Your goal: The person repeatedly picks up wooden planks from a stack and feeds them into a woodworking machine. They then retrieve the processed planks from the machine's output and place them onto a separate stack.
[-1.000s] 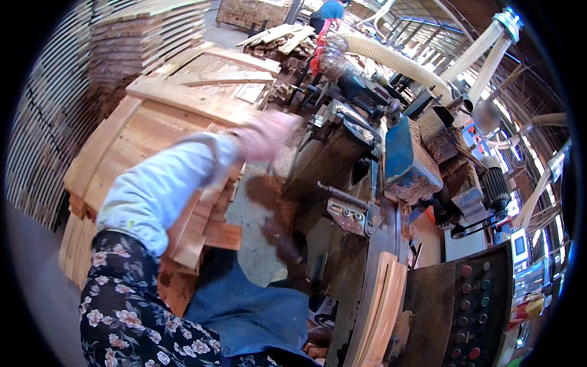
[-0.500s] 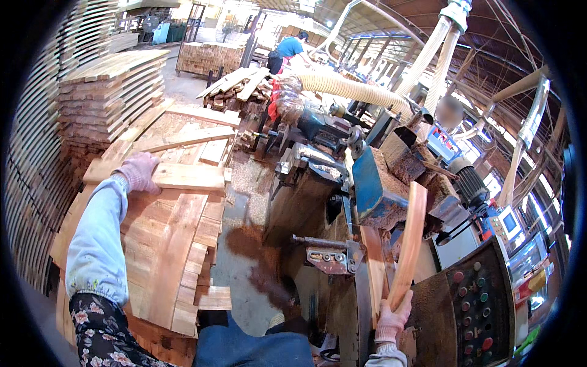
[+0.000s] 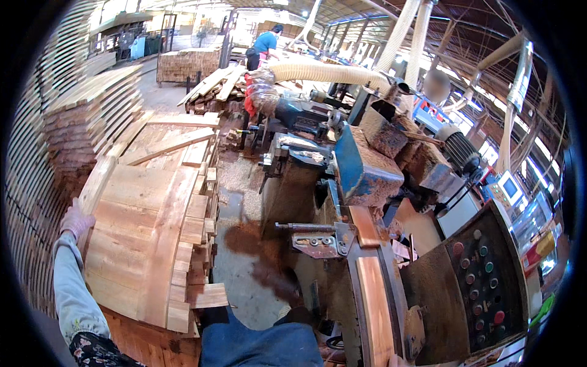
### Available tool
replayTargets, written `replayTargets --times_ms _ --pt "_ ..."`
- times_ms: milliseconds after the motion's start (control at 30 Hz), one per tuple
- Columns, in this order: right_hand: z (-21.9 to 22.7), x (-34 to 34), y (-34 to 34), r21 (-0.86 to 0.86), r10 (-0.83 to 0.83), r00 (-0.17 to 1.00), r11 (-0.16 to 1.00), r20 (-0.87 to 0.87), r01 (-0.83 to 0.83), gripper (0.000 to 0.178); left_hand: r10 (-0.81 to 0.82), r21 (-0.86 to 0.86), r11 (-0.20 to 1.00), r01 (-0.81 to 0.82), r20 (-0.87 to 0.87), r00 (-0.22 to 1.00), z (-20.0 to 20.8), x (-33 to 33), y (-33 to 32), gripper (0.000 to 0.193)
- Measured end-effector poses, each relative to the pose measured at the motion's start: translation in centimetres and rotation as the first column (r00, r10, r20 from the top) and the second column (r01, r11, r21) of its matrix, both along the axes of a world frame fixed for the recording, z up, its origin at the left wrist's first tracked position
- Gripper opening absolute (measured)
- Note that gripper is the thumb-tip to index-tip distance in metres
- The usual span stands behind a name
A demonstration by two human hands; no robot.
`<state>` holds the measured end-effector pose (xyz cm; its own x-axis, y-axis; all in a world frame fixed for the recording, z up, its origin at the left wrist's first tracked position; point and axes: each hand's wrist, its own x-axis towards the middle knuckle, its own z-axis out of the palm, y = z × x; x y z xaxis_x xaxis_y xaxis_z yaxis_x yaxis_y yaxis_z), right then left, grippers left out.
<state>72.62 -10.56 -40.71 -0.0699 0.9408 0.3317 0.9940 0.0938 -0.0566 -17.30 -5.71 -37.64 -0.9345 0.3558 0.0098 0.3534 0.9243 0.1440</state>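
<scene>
My left hand [image 3: 76, 220], in a pinkish glove, is closed on the near end of a narrow wooden board [image 3: 98, 186] at the left edge of a stack of planks [image 3: 131, 220]. To the right, one wooden strip [image 3: 376, 312] lies lengthwise in the bed of a woodworking machine [image 3: 367, 168]. Ahead of it, another strip [image 3: 365, 226] runs in under the blue, sawdust-covered housing. Only a sliver of my right hand [image 3: 397, 361] shows at the lower edge, beside the near end of the strip; its fingers are hidden.
A control panel with coloured buttons [image 3: 483, 281] stands right of the bed. A metal bracket [image 3: 315, 241] juts out on its left. Tall stacked boards [image 3: 92, 116] rise at the far left. A ribbed hose [image 3: 330, 73] crosses behind the machine; a person in blue [image 3: 265, 44] works farther back.
My left hand has moved left and nearer; the board there now lies lengthwise instead of crosswise. The strip my right hand held raised now lies on the bed, and that hand has dropped mostly out of view.
</scene>
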Motion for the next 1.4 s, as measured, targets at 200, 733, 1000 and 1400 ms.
replayTargets --times_ms 200,733,1000,1400 --pt "-0.2 -0.2 7.8 -0.113 -0.002 1.000 0.994 0.020 0.004 0.079 -0.138 0.217 0.970 0.109 0.126 0.982 -0.4 1.7 -0.7 0.088" --pt "3.9 -16.0 15.3 -0.172 0.070 0.304 0.694 -0.950 -0.699 0.107 -0.946 0.817 0.215 -0.535 0.310 0.093 0.8 48.9 16.0 0.039" --pt "3.0 -1.4 -0.1 -0.384 -0.249 0.857 0.921 -0.450 0.066 0.103 -0.942 0.972 0.166 0.166 0.206 -0.264 -0.5 60.7 15.6 0.086" --pt "-6.8 2.6 6.1 0.358 -0.184 0.948 0.894 -0.258 0.271 0.092 -0.446 -0.033 0.894 0.447 -0.164 0.880 -1.6 27.4 12.7 0.113"
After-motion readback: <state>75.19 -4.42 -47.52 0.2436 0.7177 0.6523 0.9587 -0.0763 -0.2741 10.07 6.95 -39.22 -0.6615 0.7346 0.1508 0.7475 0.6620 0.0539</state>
